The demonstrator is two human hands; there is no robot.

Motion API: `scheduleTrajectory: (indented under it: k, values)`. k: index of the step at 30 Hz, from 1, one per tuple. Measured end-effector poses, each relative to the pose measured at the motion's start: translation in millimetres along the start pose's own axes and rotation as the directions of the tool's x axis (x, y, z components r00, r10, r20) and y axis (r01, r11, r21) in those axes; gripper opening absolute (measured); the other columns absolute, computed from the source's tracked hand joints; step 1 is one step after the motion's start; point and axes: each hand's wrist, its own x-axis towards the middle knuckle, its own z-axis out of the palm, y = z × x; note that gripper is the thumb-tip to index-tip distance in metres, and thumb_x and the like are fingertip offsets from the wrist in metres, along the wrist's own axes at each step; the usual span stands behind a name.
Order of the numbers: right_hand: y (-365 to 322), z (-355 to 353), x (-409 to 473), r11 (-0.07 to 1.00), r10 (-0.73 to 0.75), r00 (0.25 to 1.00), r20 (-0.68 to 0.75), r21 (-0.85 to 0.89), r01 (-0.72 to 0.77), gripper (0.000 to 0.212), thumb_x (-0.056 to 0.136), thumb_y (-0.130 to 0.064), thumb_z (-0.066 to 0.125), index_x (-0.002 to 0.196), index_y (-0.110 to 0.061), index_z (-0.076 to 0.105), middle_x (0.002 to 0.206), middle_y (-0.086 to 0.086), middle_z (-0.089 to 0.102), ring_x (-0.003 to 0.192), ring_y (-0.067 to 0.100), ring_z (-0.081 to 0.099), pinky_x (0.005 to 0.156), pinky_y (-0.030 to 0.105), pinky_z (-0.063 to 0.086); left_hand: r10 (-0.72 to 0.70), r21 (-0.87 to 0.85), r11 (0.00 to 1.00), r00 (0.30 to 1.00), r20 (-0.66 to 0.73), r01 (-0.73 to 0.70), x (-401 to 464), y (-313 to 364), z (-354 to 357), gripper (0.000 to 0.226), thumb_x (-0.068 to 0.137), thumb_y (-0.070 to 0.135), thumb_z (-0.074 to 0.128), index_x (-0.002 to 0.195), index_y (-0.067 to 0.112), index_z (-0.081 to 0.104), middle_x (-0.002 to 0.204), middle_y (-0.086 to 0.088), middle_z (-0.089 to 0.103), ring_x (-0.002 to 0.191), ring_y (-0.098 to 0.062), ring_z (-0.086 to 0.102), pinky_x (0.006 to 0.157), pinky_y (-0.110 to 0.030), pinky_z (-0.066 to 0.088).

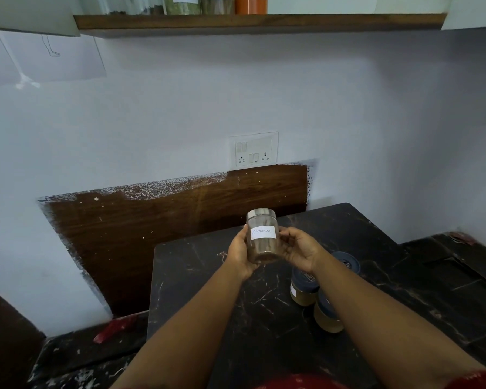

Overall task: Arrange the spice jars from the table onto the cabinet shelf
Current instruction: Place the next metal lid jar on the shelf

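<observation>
Cinnamon jar (262, 239): frame centre, above table (208, 276), held between left hand (240, 255) and right hand (299, 249), fingers curled round sides. Likely rigid, smooth, light, breakable; grip body below lid.

My left hand (240, 255) and right hand (299, 248) cover both sides of the cinnamon jar (263, 237), so my grip hides its lower walls. My right forearm crosses three blue-lidded jars (303, 290) on the bench (208, 290), hiding most of their lids; their labels are too small to read. On the shelf (260, 21), the jars (250, 4) are cut off by the top edge, lids unseen. The bottom edge cuts off my arms.
</observation>
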Motion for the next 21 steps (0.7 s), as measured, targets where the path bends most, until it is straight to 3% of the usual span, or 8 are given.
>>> scheduleTrajectory:
  k: [4,6,8,11,14,16,18,21]
  values:
    - [-3.4,0.5,-1.4,1.0,-0.003,1.0,-0.001,-0.027,0.003,0.023,0.093,-0.014,0.053,0.112,-0.012,0.067,0.115,0.015,0.063,0.102,0.025,0.061,0.083,0.033,0.051,0.007,0.002,1.0,1.0,-0.01,-0.007,4.4,0.3,1.2,0.049,0.1,0.048,0.036,0.127,0.014,0.059,0.115,-0.016,0.069,0.101,-0.031,0.067,0.072,-0.04,0.056]
    - [-4.2,1.3,-1.3,0.998,0.009,1.0,-0.002,-0.057,-0.009,0.024,0.093,-0.021,0.057,0.114,-0.015,0.066,0.122,0.015,0.062,0.108,0.027,0.061,0.088,0.036,0.051,0.021,0.012,1.0,1.0,-0.006,-0.02,7.3,2.0,2.1,0.047,0.1,0.047,0.036,0.125,0.013,0.059,0.116,-0.016,0.068,0.103,-0.031,0.066,0.079,-0.043,0.056]
    - [-6.2,3.5,-0.7,0.996,0.047,0.997,0.055,-0.08,-0.042,0.031,0.091,-0.031,0.061,0.118,-0.017,0.062,0.123,0.015,0.062,0.114,0.03,0.059,0.097,0.041,0.047,0.035,0.05,0.998,0.999,0.005,-0.035,12.1,6.3,4.1,0.044,0.1,0.044,0.039,0.121,0.012,0.059,0.115,-0.017,0.067,0.103,-0.032,0.065,0.089,-0.046,0.052]
    - [-10.7,11.7,3.1,0.986,0.058,0.993,0.104,-0.16,-0.041,0.054,0.085,-0.031,0.068,0.133,-0.022,0.045,0.124,0.014,0.061,0.113,0.029,0.061,0.092,0.04,0.051,0.062,0.154,0.986,0.998,-0.003,-0.061,19.6,16.8,12.4,0.038,0.099,0.037,0.045,0.115,0.008,0.063,0.105,-0.016,0.069,0.094,-0.03,0.067,0.088,-0.044,0.052]
    - [-14.8,17.2,10.8,0.954,-0.043,0.999,-0.003,-0.298,0.04,0.083,0.076,-0.017,0.078,0.141,-0.025,0.028,0.123,0.007,0.058,0.108,0.027,0.061,0.091,0.042,0.052,0.079,0.213,0.974,0.997,-0.013,-0.074,24.8,26.6,27.3,0.038,0.098,0.034,0.045,0.11,0.006,0.067,0.101,-0.015,0.072,0.094,-0.029,0.068,0.09,-0.043,0.053]
    - [-21.3,19.5,12.7,0.945,-0.104,0.993,-0.053,-0.317,0.082,0.085,0.072,-0.013,0.081,0.138,-0.021,0.029,0.126,0.008,0.056,0.105,0.025,0.062,0.078,0.036,0.055,0.103,0.277,0.956,0.995,-0.002,-0.099,27.2,32.0,39.7,0.039,0.096,0.037,0.049,0.116,0.007,0.065,0.105,-0.015,0.072,0.096,-0.029,0.069,0.082,-0.042,0.057]
    - [-32.0,18.4,16.3,0.931,-0.187,0.977,-0.099,-0.335,0.145,0.084,0.07,-0.018,0.084,0.137,-0.014,0.033,0.122,0.008,0.057,0.103,0.022,0.062,0.073,0.032,0.055,0.169,0.368,0.916,0.986,0.002,-0.158,33.4,35.4,52.5,0.043,0.093,0.037,0.055,0.127,0.012,0.055,0.113,-0.014,0.069,0.099,-0.028,0.068,0.076,-0.039,0.057]
    - [-55.5,19.1,23.1,0.81,-0.353,0.925,-0.14,-0.541,0.227,0.088,0.07,-0.033,0.083,0.141,-0.019,0.034,0.123,0.002,0.054,0.11,0.019,0.055,0.084,0.032,0.05,0.304,0.527,0.806,0.953,0.021,-0.269,37.6,43.3,75.7,0.047,0.092,0.04,0.056,0.136,0.027,0.045,0.129,-0.008,0.058,0.109,-0.022,0.061,0.091,-0.038,0.053]
